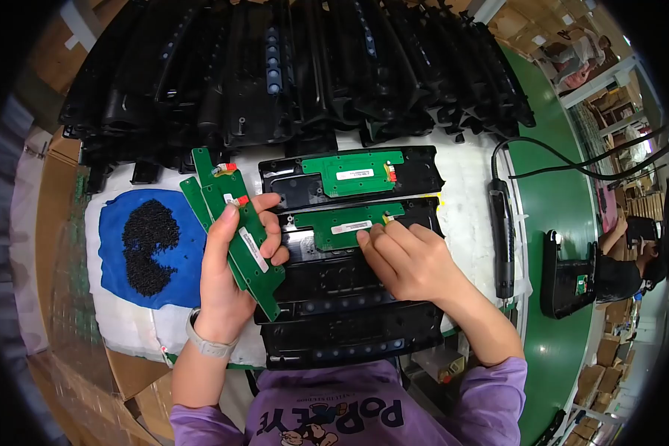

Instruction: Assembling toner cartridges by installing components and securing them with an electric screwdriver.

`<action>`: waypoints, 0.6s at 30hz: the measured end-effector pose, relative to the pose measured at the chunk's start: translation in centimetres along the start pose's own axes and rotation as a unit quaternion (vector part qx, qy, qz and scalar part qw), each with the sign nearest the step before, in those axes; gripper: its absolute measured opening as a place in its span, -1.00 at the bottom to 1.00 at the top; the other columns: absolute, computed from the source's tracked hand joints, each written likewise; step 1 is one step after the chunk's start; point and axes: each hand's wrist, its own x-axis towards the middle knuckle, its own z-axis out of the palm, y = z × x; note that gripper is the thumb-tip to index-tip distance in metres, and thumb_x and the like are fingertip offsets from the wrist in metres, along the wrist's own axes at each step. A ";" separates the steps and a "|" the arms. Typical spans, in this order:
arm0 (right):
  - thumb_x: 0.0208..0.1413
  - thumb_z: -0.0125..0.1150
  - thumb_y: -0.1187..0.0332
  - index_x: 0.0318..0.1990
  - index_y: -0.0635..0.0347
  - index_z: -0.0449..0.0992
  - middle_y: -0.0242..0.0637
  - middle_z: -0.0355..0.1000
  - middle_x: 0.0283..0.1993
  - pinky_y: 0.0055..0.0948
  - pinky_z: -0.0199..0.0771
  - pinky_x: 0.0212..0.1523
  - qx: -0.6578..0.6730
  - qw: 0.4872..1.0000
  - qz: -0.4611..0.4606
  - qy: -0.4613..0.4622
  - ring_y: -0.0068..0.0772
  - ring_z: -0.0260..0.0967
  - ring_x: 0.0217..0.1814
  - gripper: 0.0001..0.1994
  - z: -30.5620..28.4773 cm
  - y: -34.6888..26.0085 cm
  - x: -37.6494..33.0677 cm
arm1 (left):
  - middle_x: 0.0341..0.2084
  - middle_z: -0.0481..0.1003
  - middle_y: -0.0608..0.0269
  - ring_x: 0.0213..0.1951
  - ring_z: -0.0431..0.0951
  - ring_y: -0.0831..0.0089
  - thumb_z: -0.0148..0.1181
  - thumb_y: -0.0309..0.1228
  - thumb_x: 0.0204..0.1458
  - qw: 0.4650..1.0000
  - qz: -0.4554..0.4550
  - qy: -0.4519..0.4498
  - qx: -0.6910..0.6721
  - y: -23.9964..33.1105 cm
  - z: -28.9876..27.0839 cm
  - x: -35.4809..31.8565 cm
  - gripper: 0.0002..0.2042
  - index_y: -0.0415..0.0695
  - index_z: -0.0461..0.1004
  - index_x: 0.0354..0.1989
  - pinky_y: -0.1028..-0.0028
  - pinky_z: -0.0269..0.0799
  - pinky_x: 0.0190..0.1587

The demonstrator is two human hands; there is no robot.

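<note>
My left hand (234,279) grips a fanned stack of long green circuit boards (234,215), tilted up to the left. My right hand (412,260) presses its fingertips on a green circuit board (346,227) seated in a black plastic housing (416,215). Behind it lies a second black housing (416,175) with its own green board (357,172) in place. Two more black housings (349,338) lie nearer me, without boards.
A big pile of black housings (290,67) fills the back. A blue dish (111,253) at the left holds small black screws (150,245). A black electric screwdriver (502,238) lies at the right beside a green conveyor belt (565,223). Another person (635,260) works at the far right.
</note>
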 end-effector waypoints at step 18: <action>-0.29 0.32 0.46 -0.52 0.24 0.43 -0.37 0.21 -0.52 -0.45 0.30 -0.67 0.232 0.965 0.107 -0.062 -0.39 0.25 -0.49 -0.83 0.6 1.1 1.6 | -0.49 0.32 0.30 -0.52 0.25 0.62 -0.10 -0.12 0.13 1.000 0.006 -0.004 0.028 0.0 0.0 0.3 -0.51 -0.37 0.27 -0.01 0.55 0.22 -0.44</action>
